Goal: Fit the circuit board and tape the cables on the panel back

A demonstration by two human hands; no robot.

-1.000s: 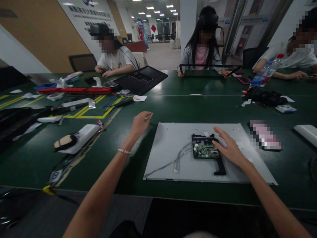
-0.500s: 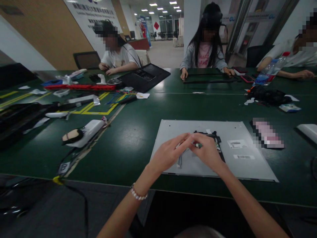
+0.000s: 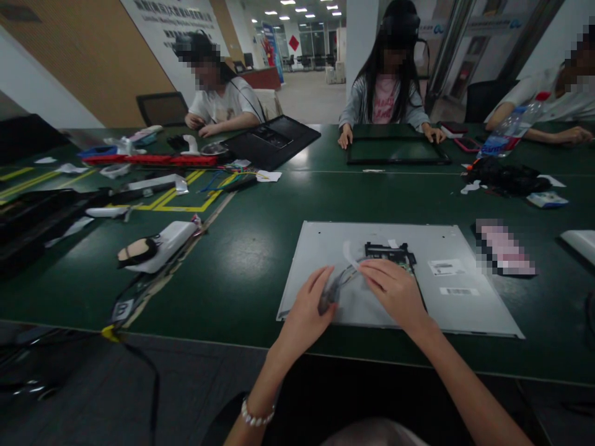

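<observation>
A silvery flat panel [image 3: 465, 310] with barcode labels lies on the table before me. On its middle sits a black bracket [image 3: 389, 251] with a circuit board, partly covered by my right hand. My right hand [image 3: 395, 291] pinches a translucent white strip [image 3: 352, 255] that curls up from its fingertips. A thin grey cable [image 3: 341, 279] runs from near these fingertips down to the left. My left hand [image 3: 304, 316], wearing a beaded bracelet, curls its fingers and thumb round the cable's lower, bunched part over the panel's left front; blur softens the detail there.
To the right lies a phone-like pink object [image 3: 504, 248], with a plastic bottle [image 3: 514, 127] beyond. A white device with a strap [image 3: 160, 248], a red strip [image 3: 153, 160] and black parts [image 3: 41, 217] occupy the left. Across the table, a person holds a black frame [image 3: 397, 162].
My hands have come apart; the left moved down and toward me with the cable. The white strip now shows at my right fingertips. Across the table, the black frame has tilted.
</observation>
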